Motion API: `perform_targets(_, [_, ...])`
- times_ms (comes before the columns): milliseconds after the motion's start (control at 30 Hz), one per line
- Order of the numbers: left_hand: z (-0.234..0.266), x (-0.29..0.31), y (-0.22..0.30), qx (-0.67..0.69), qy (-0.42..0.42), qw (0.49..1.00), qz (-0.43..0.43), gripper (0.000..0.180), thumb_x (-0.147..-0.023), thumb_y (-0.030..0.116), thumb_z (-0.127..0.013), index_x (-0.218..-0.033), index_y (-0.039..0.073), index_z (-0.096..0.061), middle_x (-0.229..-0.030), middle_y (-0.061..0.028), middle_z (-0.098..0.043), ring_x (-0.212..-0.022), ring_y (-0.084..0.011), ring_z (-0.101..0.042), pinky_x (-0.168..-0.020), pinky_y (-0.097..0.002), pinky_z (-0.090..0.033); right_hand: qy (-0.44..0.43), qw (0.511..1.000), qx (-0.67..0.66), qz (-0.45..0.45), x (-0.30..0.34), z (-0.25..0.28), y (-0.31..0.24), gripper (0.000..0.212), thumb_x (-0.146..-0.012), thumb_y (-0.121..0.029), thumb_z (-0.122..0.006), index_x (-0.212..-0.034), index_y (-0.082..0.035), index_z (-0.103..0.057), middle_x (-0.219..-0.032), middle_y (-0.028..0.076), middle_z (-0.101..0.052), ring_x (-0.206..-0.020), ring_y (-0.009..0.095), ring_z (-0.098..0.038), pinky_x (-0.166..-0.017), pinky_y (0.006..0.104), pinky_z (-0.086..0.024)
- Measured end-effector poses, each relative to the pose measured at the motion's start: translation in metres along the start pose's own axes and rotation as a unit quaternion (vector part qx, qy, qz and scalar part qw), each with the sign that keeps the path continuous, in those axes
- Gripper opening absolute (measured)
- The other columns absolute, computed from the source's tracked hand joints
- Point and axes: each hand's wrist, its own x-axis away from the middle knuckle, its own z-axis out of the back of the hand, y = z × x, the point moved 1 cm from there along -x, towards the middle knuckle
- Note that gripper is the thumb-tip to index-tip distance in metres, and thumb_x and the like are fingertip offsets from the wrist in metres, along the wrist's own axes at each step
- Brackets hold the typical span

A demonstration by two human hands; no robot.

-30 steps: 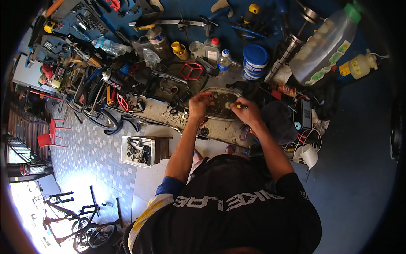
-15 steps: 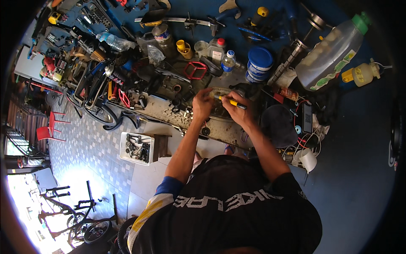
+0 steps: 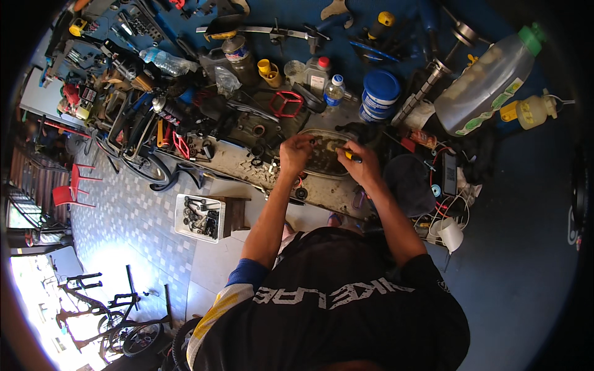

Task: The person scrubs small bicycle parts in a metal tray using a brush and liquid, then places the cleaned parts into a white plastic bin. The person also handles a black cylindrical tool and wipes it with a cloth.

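Over a shallow tray (image 3: 329, 175) of dark, murky liquid, both my hands work close to the bench top. My left hand (image 3: 295, 156) is at the tray's left side, its fingers pinched on a small dark part (image 3: 312, 142) whose kind I cannot make out. At the right side, my right hand (image 3: 365, 168) grips a slim tool with a yellow-and-black handle (image 3: 353, 156). The tool's working end points left over the tray and is too blurred to name. A gap separates the tool from the small part.
Behind the tray stand a small bottle (image 3: 334, 90), a blue tub (image 3: 379, 93) and a red pedal-like frame (image 3: 286, 104). Loose parts litter the bench (image 3: 235, 162) to the left. A dark round cloth-like thing (image 3: 408, 185) lies right. A white basket (image 3: 199, 216) of parts sits below the bench.
My right hand has shifted slightly right and down, drawing the tool away from my left hand. My left hand has moved slightly left and still pinches.
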Motion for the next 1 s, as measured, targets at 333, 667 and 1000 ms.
perform_targets(333, [-0.001,0.001,-0.007,0.020,-0.041,0.997,0.064,0.023,-0.091,0.003,-0.064,-0.113,-0.005,-0.070,-0.094,-0.0117,-0.076,-0.075,-0.0115,-0.069,-0.063,-0.0275,-0.060,0.026,0.995,0.040,0.082,0.021,-0.001,0.020,0.019,-0.089,-0.022,-0.075,-0.094,-0.007,-0.064,-0.081,0.014,-0.070,-0.073,0.034,-0.068,-0.065,0.0392,-0.053])
perform_targets(667, [-0.012,0.015,0.019,-0.151,0.020,0.986,-0.059,0.037,-0.088,-0.002,-0.064,-0.124,0.005,-0.061,-0.089,-0.0132,-0.076,-0.073,-0.0155,-0.071,-0.061,-0.0305,-0.056,0.001,0.987,-0.118,-0.105,0.000,-0.001,-0.024,0.023,-0.094,-0.027,-0.070,-0.094,-0.005,-0.066,-0.080,0.007,-0.069,-0.076,0.014,-0.066,-0.068,0.0321,-0.051])
perform_targets(1000, [-0.002,0.012,0.010,-0.185,0.039,0.976,-0.111,0.029,-0.086,0.004,-0.067,-0.115,0.004,-0.068,-0.088,-0.0141,-0.077,-0.078,-0.0174,-0.074,-0.068,-0.0327,-0.056,-0.009,0.999,-0.041,-0.006,0.001,-0.001,0.011,0.021,-0.089,-0.019,-0.076,-0.098,-0.004,-0.064,-0.087,0.014,-0.071,-0.081,0.029,-0.070,-0.071,0.0383,-0.053])
